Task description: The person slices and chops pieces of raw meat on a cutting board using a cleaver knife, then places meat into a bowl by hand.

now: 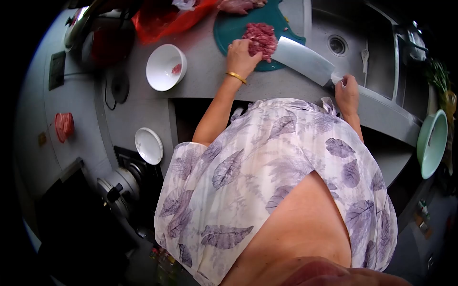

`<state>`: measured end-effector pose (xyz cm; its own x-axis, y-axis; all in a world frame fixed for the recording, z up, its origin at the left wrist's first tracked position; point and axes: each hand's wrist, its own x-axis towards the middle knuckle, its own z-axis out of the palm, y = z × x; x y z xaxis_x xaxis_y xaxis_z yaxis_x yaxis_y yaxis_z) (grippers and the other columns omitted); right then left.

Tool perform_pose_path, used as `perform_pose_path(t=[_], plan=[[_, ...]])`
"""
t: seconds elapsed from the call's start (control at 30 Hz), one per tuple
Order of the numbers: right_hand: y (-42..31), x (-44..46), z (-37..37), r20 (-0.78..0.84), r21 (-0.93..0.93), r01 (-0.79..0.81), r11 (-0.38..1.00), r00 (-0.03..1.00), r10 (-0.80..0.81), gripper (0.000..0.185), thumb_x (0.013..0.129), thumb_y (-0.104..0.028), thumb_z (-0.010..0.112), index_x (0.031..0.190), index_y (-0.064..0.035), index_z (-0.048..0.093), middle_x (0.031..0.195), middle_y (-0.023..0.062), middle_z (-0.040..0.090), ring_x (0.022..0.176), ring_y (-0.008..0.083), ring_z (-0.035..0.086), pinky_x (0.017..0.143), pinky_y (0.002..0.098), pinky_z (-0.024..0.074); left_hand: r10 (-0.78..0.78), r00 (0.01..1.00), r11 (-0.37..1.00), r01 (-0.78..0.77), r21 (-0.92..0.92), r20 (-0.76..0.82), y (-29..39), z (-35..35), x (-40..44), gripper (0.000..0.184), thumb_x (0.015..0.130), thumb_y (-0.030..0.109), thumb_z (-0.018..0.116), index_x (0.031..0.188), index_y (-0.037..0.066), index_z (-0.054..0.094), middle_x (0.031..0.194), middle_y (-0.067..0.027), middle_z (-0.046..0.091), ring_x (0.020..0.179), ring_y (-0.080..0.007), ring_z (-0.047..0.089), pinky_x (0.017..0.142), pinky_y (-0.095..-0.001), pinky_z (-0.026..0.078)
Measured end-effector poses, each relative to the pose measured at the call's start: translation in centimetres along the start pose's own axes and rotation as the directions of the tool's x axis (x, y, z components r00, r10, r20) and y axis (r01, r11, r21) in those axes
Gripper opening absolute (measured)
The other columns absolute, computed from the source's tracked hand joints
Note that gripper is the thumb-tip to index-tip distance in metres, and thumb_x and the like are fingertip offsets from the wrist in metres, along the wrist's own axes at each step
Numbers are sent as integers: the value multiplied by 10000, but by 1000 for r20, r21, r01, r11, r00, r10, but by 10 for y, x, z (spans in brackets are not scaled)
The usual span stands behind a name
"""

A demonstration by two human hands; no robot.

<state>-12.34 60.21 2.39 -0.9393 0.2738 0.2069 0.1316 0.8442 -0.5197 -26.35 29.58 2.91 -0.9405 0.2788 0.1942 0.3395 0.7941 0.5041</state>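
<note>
Chopped red meat (pixel 261 40) lies in a heap on a round teal cutting board (pixel 226 31). Fingers of my left hand (pixel 242 58), a gold bangle at its wrist, are bent against the heap's left edge; whether they pinch any meat is hidden. My right hand (pixel 347 90) is closed on the handle end of a wide cleaver (pixel 305 59). The blade points left, its tip at the right side of the meat over the board. A larger piece of meat (pixel 237 5) rests at the board's top edge.
Left of the board stands a white bowl (pixel 162 78) with a bit of meat inside. A red plastic bag (pixel 167 24) lies behind it. The steel sink (pixel 350 28) is at the right, a green basin (pixel 431 143) beyond. A white plate (pixel 149 146) and a pot (pixel 119 183) are lower left.
</note>
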Motion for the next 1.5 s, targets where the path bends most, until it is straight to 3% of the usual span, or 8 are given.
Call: perform_pose_path(t=[0.27, 0.43, 0.5, 0.6, 0.73, 0.83, 1.43, 1.5], plan=[[-8, 3, 6, 41, -1, 6, 1000, 999, -6, 183, 796, -87, 571, 951, -4, 522, 854, 167, 566, 811, 335, 557, 698, 408, 440, -79, 991, 993, 89, 79, -111, 5, 19, 3, 248, 617, 192, 662, 829, 73, 612, 898, -153, 598, 822, -333, 585, 750, -406, 480], [-17, 7, -4, 18, -6, -13, 1000, 1000, 13, 177, 796, -88, 575, 943, -4, 522, 844, 162, 566, 803, 331, 563, 690, 404, 444, -214, 965, 957, 176, -229, -153, -21, 15, 5, 175, 625, 125, 688, 765, 25, 654, 672, -120, 634, 623, -227, 639, 606, -312, 523], [-4, 7, -5, -25, 21, 37, 999, 999, -37, 165, 800, -84, 573, 936, -5, 524, 835, 164, 571, 794, 328, 570, 679, 401, 449, -502, 854, 519, 426, -741, 138, -18, -6, 4, 127, 731, 31, 667, 823, -46, 626, 695, -81, 620, 588, -136, 614, 585, -241, 542], [4, 7, -5, -32, 30, 23, 999, 999, -22, 164, 803, -73, 569, 942, 1, 526, 831, 166, 583, 790, 326, 580, 687, 395, 457, -529, 762, -50, 411, -910, 373, -32, -23, 3, 171, 784, 23, 593, 942, -41, 592, 812, -121, 615, 672, -173, 605, 612, -258, 543], [4, 12, -1, -37, 51, 34, 998, 999, -33, 171, 805, -72, 565, 952, 4, 525, 839, 160, 588, 800, 313, 583, 699, 387, 464, -162, 729, -784, 315, -535, 665, -47, -25, 5, 230, 875, 111, 418, 933, -54, 567, 979, -181, 569, 758, -209, 577, 680, -283, 538], [-7, 15, -3, -42, 54, 55, 997, 998, -53, 175, 803, -70, 564, 955, 6, 522, 836, 159, 580, 797, 313, 579, 699, 387, 462, 10, 738, -900, 300, -315, 674, -39, -19, 0, 252, 884, 142, 402, 907, -39, 575, 916, -163, 590, 771, -227, 599, 695, -316, 549], [-3, 13, -5, -33, 60, 62, 996, 998, -60, 156, 792, -52, 559, 929, 7, 511, 827, 168, 569, 788, 319, 573, 694, 395, 459, -458, 667, -425, 417, -804, 588, -25, -8, 10, 201, 826, 29, 437, 968, -27, 567, 842, -124, 604, 723, -198, 609, 653, -311, 566], [-3, 13, -5, -34, 65, 62, 996, 998, -60, 155, 794, -54, 557, 929, 8, 512, 829, 169, 571, 789, 320, 573, 693, 394, 459, -563, 662, -145, 510, -848, 495, -25, -13, 9, 191, 817, 96, 469, 917, -18, 586, 822, -112, 601, 679, -191, 597, 614, -295, 549]])
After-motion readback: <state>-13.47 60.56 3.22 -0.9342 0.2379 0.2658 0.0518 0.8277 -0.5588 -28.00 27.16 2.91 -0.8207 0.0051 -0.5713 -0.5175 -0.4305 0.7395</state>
